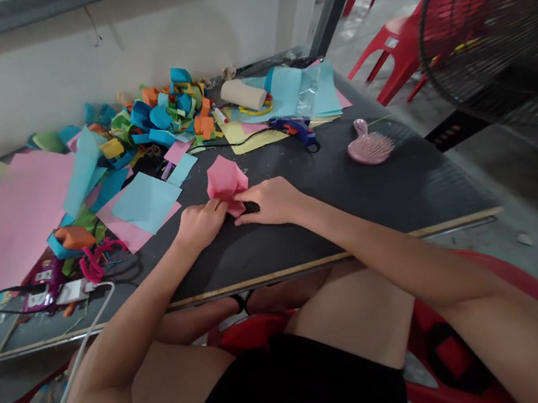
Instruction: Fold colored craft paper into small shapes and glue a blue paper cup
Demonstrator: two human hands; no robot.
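A pink folded paper (225, 175) stands on the dark table, partly opened out, with its near end between my two hands. My left hand (203, 223) presses its fingers on the paper's near left side, the fingers closed at the edge. My right hand (274, 202) grips the near right side, with the index finger on the fold and the thumb at the lower corner. The fingertips cover some of the creases. Light blue paper squares (148, 202) lie to the left of my left hand, on a pink sheet.
Folded paper pieces (160, 117) are heaped at the back. A cardboard roll (243, 94), a blue glue gun (294, 129) and a pink hairbrush (370, 146) lie to the right. A power strip (43, 283) with a white cable sits at left. A fan (495, 26) stands beyond the table's right end.
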